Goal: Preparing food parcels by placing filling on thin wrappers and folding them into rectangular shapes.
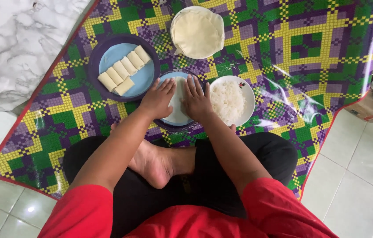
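Pale wrapper: a thin whitish sheet (177, 100) lies on the small blue plate (174, 120) at frame centre, under both our hands.
Left hand: our left hand (157, 98) rests flat on the wrapper's left part, fingers spread and pointing up-frame, palm down, pinching nothing.
Right hand: our right hand (195, 100) lies flat on the wrapper's right part, fingers close together, just beside the left hand; no pinch here either.
Small plate: it sits on a dark purple tray edge, between the roll plate and the rice bowl.
Rice bowl: white bowl (247, 93) of white rice (227, 101), just right of our right hand, near but apart from it.
Finished rolls: six pale rolls (123, 70) in a slanted row on a larger blue plate (144, 80), upper left of centre.
Wrapper stack: round pile of pale sheets (197, 31) at top centre, well above our hands.
Mat: purple, green and yellow patterned mat (310, 53) under everything, red-edged.
Body: we sit cross-legged, black trousers, red sleeves, bare foot (153, 164) at lower centre.
Floor: light tiles (354, 185) at the lower right.
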